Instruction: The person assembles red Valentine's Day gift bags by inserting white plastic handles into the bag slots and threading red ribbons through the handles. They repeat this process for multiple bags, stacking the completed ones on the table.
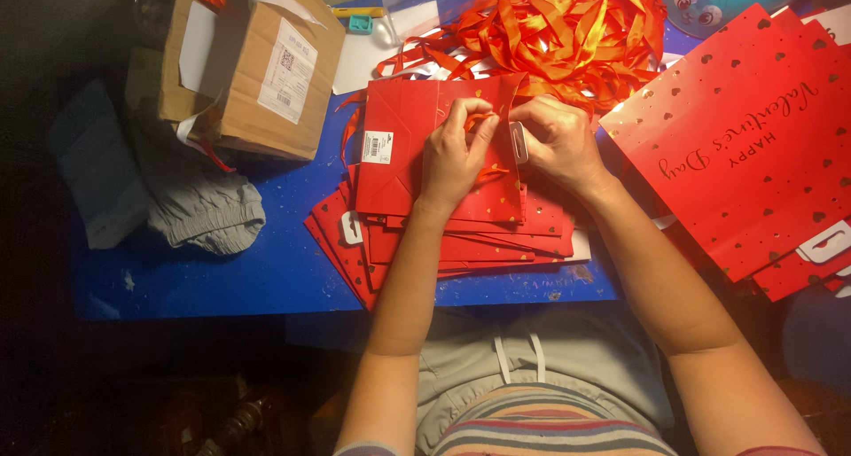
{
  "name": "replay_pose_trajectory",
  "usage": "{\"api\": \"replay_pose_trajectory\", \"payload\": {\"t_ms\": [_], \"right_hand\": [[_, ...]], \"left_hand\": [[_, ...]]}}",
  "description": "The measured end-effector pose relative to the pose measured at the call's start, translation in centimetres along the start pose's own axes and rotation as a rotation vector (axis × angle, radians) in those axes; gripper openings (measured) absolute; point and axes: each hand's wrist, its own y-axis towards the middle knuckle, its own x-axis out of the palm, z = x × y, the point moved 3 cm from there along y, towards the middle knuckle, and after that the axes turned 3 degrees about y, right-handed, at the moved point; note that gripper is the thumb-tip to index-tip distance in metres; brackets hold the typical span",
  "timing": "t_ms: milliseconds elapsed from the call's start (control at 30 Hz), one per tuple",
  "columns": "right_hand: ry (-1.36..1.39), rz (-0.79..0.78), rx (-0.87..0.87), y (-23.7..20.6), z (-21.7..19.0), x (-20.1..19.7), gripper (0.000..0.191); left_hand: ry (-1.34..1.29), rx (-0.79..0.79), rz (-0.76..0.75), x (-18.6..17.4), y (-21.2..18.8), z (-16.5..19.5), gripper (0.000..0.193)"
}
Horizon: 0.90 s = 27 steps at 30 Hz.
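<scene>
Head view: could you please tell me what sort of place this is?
Probably a small hand-assembly workbench: a stack of flat red gift bags on a blue table, a heap of orange ribbon, and a cardboard box.

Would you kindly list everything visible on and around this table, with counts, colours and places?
folded gift bag: one, red, top of the centre stack, under both hands
stack of flat bags: several, red, centre
printed bags: several, red with hearts, right
ribbons: a heap, orange, top centre
cardboard box: one, brown, top left
cloth: one, grey, left
table: one, blue
left hand: pinching at the bag's top edge
right hand: gripping beside a white tag
</scene>
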Motion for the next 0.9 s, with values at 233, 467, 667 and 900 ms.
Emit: {"api": "replay_pose_trajectory", "payload": {"t_ms": [233, 467, 667, 900], "right_hand": [[0.000, -0.002, 0.001, -0.1, 0.1, 0.0, 0.015], [-0.010, 0.001, -0.010, 0.0, 0.4, 0.1, 0.015], [0.002, 0.004, 0.015, -0.1, 0.3, 0.0, 0.015], [-0.001, 0.005, 0.015, -0.1, 0.4, -0.1, 0.016]], "left_hand": [[0.114, 0.061, 0.000, 0.0, 0.0, 0.1, 0.009], [0.002, -0.066, 0.025, 0.3, 0.0, -1.0, 0.013], [-0.032, -0.001, -0.001, 0.0, 0.1, 0.3, 0.025], [0.130, 0.077, -0.004, 0.0, 0.0, 0.7, 0.012]]}}
